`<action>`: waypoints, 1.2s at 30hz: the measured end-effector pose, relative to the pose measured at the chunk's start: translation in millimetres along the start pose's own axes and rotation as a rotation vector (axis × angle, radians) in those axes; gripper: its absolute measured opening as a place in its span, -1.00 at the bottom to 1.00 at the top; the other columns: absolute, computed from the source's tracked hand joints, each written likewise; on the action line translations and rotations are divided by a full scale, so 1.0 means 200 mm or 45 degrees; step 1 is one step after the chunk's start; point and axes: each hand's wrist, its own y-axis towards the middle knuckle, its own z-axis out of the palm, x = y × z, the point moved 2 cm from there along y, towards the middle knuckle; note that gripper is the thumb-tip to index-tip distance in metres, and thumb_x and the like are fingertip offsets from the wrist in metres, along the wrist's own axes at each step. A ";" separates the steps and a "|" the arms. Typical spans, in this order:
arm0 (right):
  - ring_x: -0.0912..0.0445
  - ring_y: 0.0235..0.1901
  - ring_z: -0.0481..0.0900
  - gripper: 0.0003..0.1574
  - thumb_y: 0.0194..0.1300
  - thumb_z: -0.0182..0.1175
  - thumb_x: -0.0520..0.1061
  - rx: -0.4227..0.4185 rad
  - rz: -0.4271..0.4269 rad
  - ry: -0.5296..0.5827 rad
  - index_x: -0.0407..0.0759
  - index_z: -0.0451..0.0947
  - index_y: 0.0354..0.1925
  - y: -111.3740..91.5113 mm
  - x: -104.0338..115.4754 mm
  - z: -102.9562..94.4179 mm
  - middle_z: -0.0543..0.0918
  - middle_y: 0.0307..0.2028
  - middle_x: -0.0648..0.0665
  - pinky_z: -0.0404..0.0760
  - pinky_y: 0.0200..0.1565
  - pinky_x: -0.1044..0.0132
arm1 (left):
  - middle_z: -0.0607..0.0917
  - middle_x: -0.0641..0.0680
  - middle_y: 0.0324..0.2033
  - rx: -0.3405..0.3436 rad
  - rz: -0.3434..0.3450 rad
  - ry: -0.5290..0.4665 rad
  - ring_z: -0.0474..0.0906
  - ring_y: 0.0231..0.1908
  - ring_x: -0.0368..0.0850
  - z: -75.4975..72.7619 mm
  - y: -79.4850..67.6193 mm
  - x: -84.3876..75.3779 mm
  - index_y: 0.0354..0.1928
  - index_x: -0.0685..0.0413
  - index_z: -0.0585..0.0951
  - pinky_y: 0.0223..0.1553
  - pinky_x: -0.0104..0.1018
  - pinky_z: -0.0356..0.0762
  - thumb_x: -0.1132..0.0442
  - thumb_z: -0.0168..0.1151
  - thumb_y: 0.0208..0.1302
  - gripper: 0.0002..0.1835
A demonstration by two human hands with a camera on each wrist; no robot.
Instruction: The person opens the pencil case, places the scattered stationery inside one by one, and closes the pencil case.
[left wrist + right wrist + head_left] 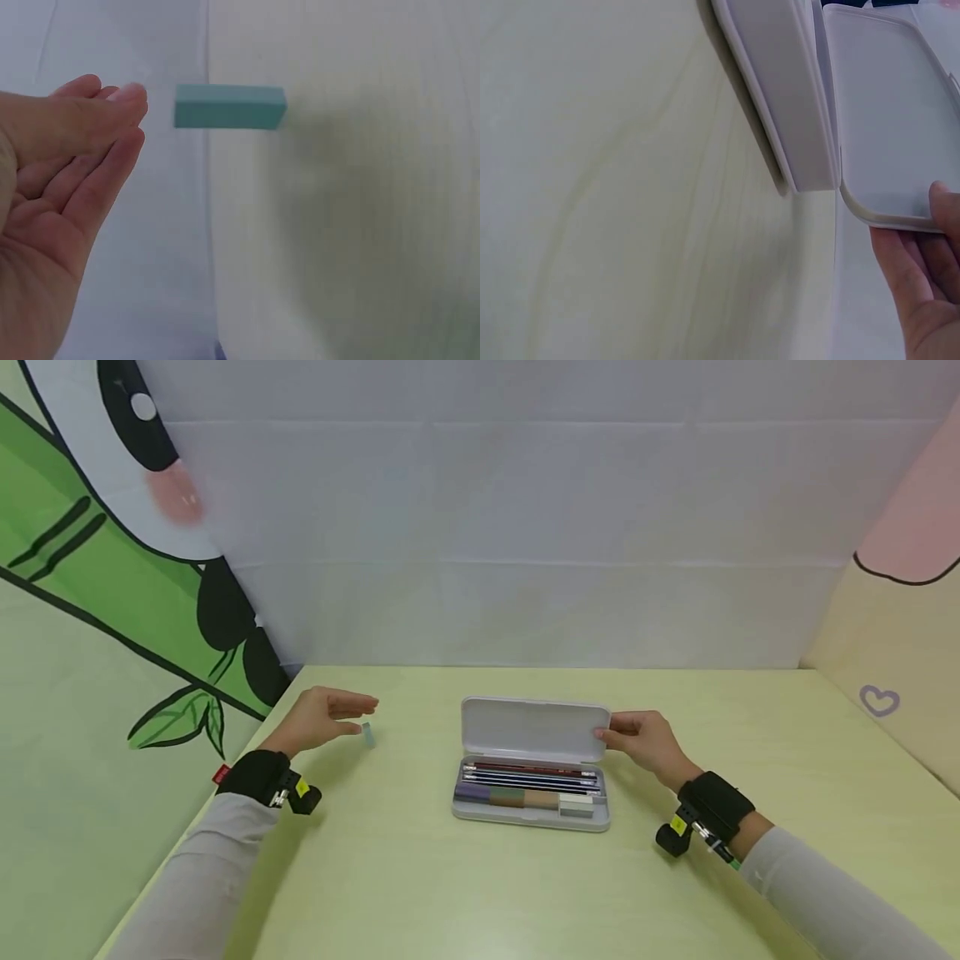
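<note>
A grey-white pencil case (pixel 532 821) lies on the table with its hinged lid (pixel 532 731) raised. My right hand (pixel 647 743) pinches the lid's right edge, thumb on the inner face and fingers behind; the right wrist view shows this hand (pixel 930 277) at the lid's corner. Inside the case are several pencils (pixel 528 779), a purple, green and tan bar (pixel 510 796) and a white block (pixel 576 805). Over at the left, a small teal block (pixel 229 107) is upright just beyond the fingertips of my left hand (pixel 322 718). The left wrist view shows a gap between fingers and block.
The pale yellow table (pixel 360 877) meets a light grey cloth backdrop (pixel 525 527) at its far edge. A green printed cloth (pixel 67 710) borders the left side. Both wrists wear a black strap (pixel 716 806) with a small camera.
</note>
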 end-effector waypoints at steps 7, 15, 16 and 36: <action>-0.01 -0.19 0.61 -0.53 0.18 0.22 -0.12 0.005 -0.013 -0.014 -0.40 0.49 -0.02 -0.01 0.01 -0.01 0.61 -0.11 -0.37 0.59 -0.07 0.07 | 0.64 0.21 -0.07 0.064 -0.058 -0.044 0.54 -0.06 -0.03 0.05 0.01 0.15 -0.01 0.13 0.58 -0.07 -0.24 0.57 0.50 0.17 0.09 -0.62; 0.00 -0.19 0.61 -0.52 0.19 0.21 -0.08 -0.005 0.000 -0.032 -0.38 0.50 -0.01 0.01 0.02 -0.02 0.61 -0.11 -0.36 0.57 -0.04 0.02 | 0.68 0.20 -0.18 0.046 -0.034 -0.056 0.57 -0.12 -0.03 0.05 0.03 0.18 -0.10 0.16 0.62 -0.12 -0.32 0.55 0.39 0.28 0.04 -0.69; 0.00 -0.19 0.61 -0.51 0.18 0.21 -0.07 -0.007 0.003 -0.036 -0.37 0.50 -0.01 0.01 0.02 -0.02 0.61 -0.11 -0.36 0.57 -0.04 0.02 | 0.68 0.21 -0.19 0.040 -0.035 -0.054 0.58 -0.14 -0.04 0.05 0.03 0.18 -0.11 0.17 0.63 -0.13 -0.32 0.55 0.38 0.29 0.04 -0.70; 0.00 -0.19 0.61 -0.51 0.17 0.23 -0.09 -0.010 0.013 -0.004 -0.38 0.50 -0.01 0.00 0.00 0.01 0.61 -0.11 -0.36 0.59 -0.06 0.06 | 0.68 0.09 -0.31 0.081 0.228 0.032 0.57 -0.30 -0.15 0.25 0.08 -0.27 -0.21 0.12 0.63 -0.12 -0.06 0.58 0.26 0.32 0.06 -0.78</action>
